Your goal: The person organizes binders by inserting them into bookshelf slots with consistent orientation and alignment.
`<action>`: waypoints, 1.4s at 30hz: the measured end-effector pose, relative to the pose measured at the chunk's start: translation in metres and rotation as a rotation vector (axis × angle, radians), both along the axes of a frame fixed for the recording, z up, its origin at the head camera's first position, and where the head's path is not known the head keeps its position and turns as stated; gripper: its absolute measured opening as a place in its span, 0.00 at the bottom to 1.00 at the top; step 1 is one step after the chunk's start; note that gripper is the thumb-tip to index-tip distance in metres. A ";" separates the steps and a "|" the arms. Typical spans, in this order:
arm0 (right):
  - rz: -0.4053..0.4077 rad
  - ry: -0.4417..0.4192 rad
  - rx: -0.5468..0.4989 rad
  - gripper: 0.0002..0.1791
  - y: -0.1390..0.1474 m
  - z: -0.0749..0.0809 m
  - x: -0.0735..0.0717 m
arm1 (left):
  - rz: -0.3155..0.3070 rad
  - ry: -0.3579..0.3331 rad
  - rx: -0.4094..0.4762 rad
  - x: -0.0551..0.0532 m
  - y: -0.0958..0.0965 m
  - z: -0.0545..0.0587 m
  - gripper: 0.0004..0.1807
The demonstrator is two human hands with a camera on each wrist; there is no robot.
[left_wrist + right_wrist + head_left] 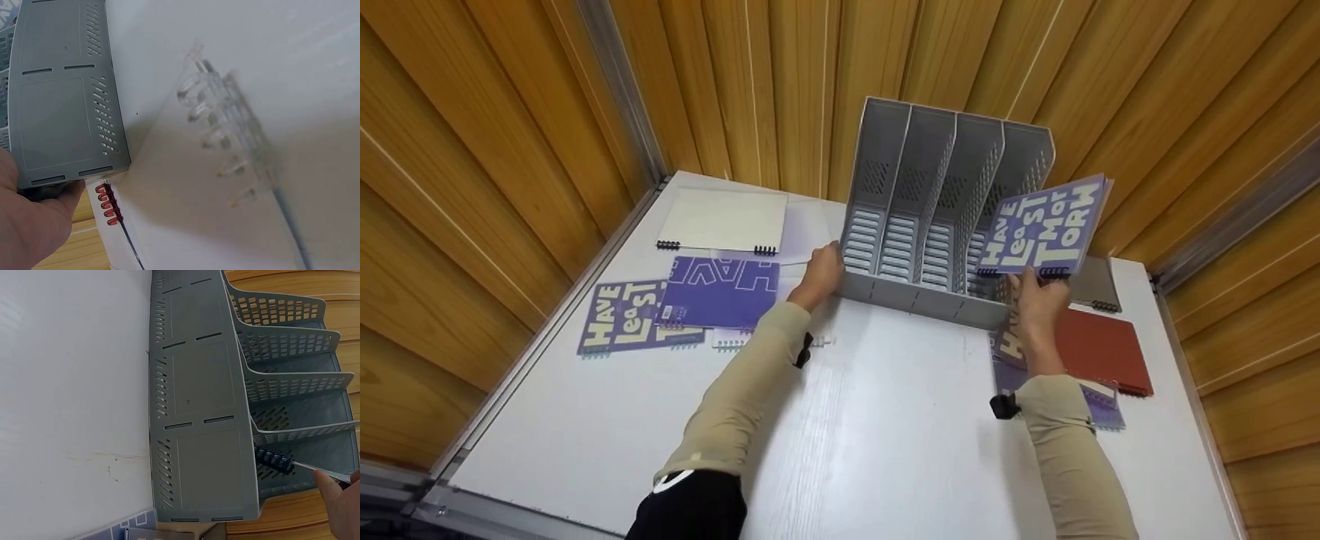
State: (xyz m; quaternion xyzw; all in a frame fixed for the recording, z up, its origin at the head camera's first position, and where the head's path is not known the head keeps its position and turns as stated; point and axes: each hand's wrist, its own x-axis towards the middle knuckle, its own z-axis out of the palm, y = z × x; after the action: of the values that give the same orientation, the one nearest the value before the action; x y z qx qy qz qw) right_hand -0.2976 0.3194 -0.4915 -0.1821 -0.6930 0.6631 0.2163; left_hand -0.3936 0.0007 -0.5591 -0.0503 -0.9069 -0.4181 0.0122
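Note:
A grey file organizer [924, 301] with upright dividers stands at the back of the table. My left hand [819, 276] grips its lower left corner, thumb and fingers about the edge in the left wrist view. My right hand [1039, 309] pinches a purple spiral notebook [1054, 221] with pale lettering by its bound edge. This notebook is tilted and overlaps the rightmost compartment in the head view. From the right wrist view, its dark spiral binding [274, 460] shows at the end compartment, with my right fingers [337, 498] at the edge of the frame.
On the left of the white table [885, 420] lie a cream notebook [724, 217], a purple notebook [724, 289] and a lettered one [619, 319]. A red notebook [1106, 352] and a grey-brown one [1099, 285] lie right. Wooden walls [750, 90] enclose the table.

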 end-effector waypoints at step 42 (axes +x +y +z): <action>0.113 -0.295 0.014 0.27 -0.006 -0.015 -0.090 | -0.001 -0.002 -0.029 -0.002 -0.001 0.000 0.17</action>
State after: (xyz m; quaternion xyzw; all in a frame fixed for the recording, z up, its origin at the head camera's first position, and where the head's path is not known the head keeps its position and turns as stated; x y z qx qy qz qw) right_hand -0.3875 0.3136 -0.5066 -0.2369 -0.7311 0.6354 0.0757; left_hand -0.3959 -0.0007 -0.5586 -0.0503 -0.9130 -0.4047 0.0104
